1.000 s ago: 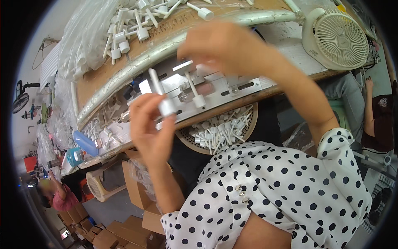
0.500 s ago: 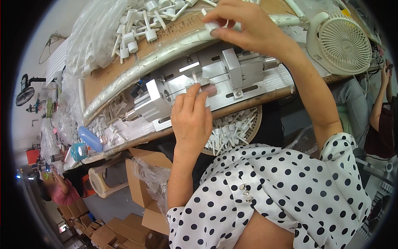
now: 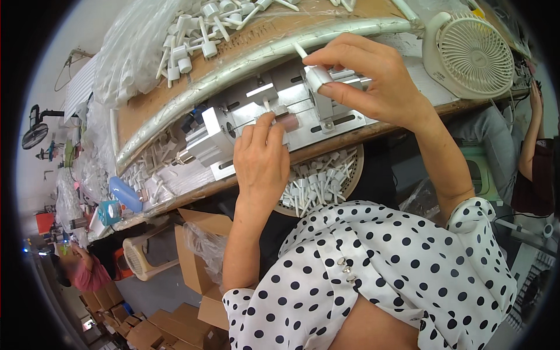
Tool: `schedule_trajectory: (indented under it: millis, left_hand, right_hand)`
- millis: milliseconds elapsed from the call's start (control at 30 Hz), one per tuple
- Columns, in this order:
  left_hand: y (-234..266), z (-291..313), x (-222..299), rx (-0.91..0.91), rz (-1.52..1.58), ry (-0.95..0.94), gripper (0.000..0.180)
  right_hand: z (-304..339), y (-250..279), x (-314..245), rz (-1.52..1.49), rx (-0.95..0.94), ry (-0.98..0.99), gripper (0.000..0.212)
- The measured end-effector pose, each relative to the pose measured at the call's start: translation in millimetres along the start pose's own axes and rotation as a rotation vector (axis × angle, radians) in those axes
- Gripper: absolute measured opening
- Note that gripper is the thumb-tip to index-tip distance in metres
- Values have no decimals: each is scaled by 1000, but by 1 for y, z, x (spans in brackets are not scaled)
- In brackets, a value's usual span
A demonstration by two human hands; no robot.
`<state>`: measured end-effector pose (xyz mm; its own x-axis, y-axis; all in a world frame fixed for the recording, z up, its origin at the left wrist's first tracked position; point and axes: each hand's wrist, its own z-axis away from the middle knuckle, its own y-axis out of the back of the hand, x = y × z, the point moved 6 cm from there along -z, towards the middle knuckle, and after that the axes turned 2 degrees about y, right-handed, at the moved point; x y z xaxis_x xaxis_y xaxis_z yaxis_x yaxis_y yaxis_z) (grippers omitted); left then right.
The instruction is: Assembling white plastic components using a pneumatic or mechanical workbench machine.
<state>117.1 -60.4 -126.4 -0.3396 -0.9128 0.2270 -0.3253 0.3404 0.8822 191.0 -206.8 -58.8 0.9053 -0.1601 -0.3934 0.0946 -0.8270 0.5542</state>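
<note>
Right grip [image 3: 376, 79] is pinching a white stick-and-cap piece [image 3: 318, 77] between thumb and fingers, over the right end of the metal holder [image 3: 213, 131]. Left grip [image 3: 261, 157] is reaching its fingertips to the holder's middle, beside another white stick [image 3: 266, 105]; whether it is closing on anything, I cannot tell. I am judging that a light, steady pinch on the rounded cap is serving best, sparing the thin stick knocks. Smooth-looking plastic is contrasting with square-edged metal; below, a round basket [image 3: 359, 169] is holding similar pieces.
</note>
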Motion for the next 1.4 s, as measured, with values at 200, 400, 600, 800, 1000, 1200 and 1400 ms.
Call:
schedule_trajectory:
  millis: [200,400,600,800,1000,1200,1400]
  left_hand:
    - [-2,3,-1,60,46,38,32]
    - [-3,5,-2,64,66,55,31]
    - [-4,7,-2,81,73,58,31]
    - [-4,7,0,69,89,79,32]
    - [-2,2,-1,27,97,78,32]
    - [-8,19,-11,196,248,79,34]
    - [15,50,-2,97,429,82,39]
  right_hand:
    - [10,-5,-8,0,-8,-40,25]
    - [20,-4,-16,-8,-6,-84,23]
    - [25,-8,-19,-28,-17,-96,23]
    - [26,-8,-19,-41,-16,-70,25]
    - [28,-9,-17,-34,-11,-78,25]
    - [24,-23,-16,-92,-114,-121,31]
    - [23,-72,-18,-47,-208,158,19]
